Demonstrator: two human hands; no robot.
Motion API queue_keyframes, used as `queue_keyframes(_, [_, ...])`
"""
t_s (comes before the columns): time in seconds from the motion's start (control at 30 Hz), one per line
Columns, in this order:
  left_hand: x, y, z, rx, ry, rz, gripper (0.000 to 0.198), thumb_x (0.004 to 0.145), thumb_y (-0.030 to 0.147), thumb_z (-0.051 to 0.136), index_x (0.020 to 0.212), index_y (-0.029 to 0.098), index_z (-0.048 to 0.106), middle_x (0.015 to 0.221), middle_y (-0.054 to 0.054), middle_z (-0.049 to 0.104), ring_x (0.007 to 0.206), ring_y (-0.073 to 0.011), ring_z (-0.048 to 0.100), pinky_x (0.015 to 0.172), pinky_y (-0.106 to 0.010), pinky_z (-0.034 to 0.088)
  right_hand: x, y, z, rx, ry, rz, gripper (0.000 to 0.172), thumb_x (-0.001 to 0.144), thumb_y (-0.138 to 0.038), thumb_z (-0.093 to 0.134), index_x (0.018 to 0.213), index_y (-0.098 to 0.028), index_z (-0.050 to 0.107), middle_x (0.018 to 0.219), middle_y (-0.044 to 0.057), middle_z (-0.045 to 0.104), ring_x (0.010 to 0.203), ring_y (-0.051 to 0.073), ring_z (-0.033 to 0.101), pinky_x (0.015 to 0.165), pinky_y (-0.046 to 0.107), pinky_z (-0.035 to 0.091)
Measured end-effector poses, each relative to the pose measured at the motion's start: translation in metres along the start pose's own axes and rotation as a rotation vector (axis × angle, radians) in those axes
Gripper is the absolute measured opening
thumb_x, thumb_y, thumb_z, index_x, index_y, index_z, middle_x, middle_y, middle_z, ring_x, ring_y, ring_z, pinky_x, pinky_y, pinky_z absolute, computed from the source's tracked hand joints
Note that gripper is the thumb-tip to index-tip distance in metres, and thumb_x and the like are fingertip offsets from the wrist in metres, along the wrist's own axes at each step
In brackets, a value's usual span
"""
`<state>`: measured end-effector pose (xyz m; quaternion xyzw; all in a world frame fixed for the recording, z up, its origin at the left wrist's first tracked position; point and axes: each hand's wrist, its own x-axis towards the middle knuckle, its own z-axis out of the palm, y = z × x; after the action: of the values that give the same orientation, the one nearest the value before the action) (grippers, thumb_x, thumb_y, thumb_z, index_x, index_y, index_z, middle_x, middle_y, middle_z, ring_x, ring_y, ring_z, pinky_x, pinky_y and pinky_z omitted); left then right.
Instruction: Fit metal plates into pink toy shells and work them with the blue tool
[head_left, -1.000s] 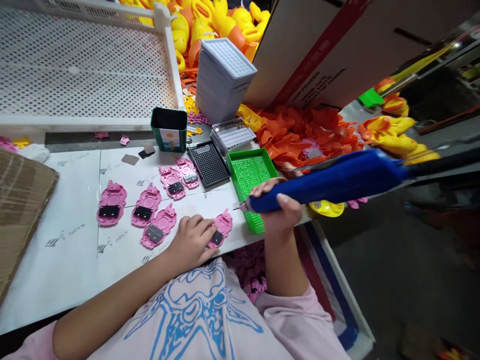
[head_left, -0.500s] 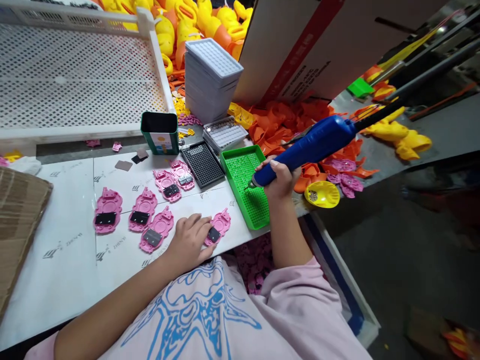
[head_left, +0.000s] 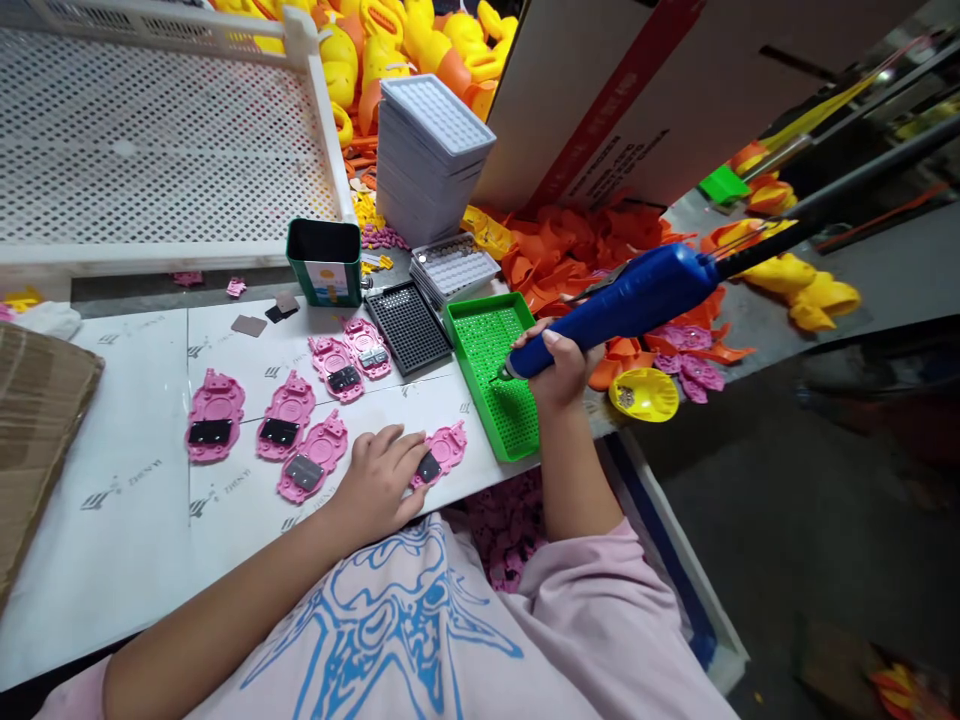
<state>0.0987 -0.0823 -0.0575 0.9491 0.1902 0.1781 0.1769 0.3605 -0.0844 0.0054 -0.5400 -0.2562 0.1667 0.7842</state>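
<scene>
My right hand (head_left: pixel 564 375) is wrapped round a blue electric screwdriver (head_left: pixel 622 300), which slants down to the left. Its thin bit points into a green perforated tray (head_left: pixel 491 425) holding small screws; whether the tip touches one is too small to tell. On the table's front edge, my left hand (head_left: pixel 381 470) steadies a pink plastic casing (head_left: pixel 448 447) between fingers and thumb. A black plate (head_left: pixel 429 467) on that casing is partly covered by the fingers. Several similar pink casings (head_left: pixel 213 415) lie to the left, most with black plates and one with a greyish plate.
Behind the green tray are a black perforated tray (head_left: pixel 409 325), a green tin (head_left: pixel 325 265) and stacked white trays (head_left: pixel 431 150). A yellow cup (head_left: pixel 645 393) with small metal pieces sits right. A white crate (head_left: pixel 330 130) and cardboard boxes (head_left: pixel 45 430) border the table.
The pink casing under my left hand has turned slightly clockwise and shifted a little right. The screwdriver still points into the green tray; the view has shifted slightly.
</scene>
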Motion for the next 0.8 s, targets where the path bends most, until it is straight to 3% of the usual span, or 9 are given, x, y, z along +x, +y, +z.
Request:
queue_keyframes(0.27, [0.000,0.000,0.001,0.010,0.004,0.014,0.039,0.089,0.030,0.052,0.124,0.015,0.061,0.126,-0.013,0.065,0.117,-0.0328,0.050,0.088,-0.045,0.033,0.001,-0.001,0.001,-0.035,0.016,0.011,0.026,0.057,-0.031,0.065,0.077,-0.023,0.050,0.055,-0.007,0.057,0.044,0.013,0.056,0.047,0.029,0.048])
queue_keyframes(0.57, [0.000,-0.001,0.001,0.031,-0.021,0.013,0.042,0.089,0.036,0.057,0.126,0.017,0.060,0.125,-0.012,0.064,0.116,-0.0325,0.050,0.089,-0.045,0.033,-0.008,-0.033,-0.004,0.063,-0.090,-0.069,0.028,0.065,-0.029,0.061,0.091,-0.024,0.055,0.062,-0.006,0.059,0.050,0.012,0.058,0.055,0.029,0.050])
queue_keyframes(0.8, [0.001,-0.001,0.004,0.064,-0.010,0.011,0.036,0.092,0.034,0.055,0.123,0.019,0.063,0.124,-0.011,0.065,0.115,-0.0323,0.050,0.089,-0.045,0.032,-0.005,-0.008,-0.003,0.041,-0.053,-0.039,0.028,0.061,-0.028,0.067,0.086,-0.023,0.056,0.058,-0.007,0.058,0.047,0.012,0.058,0.051,0.027,0.049])
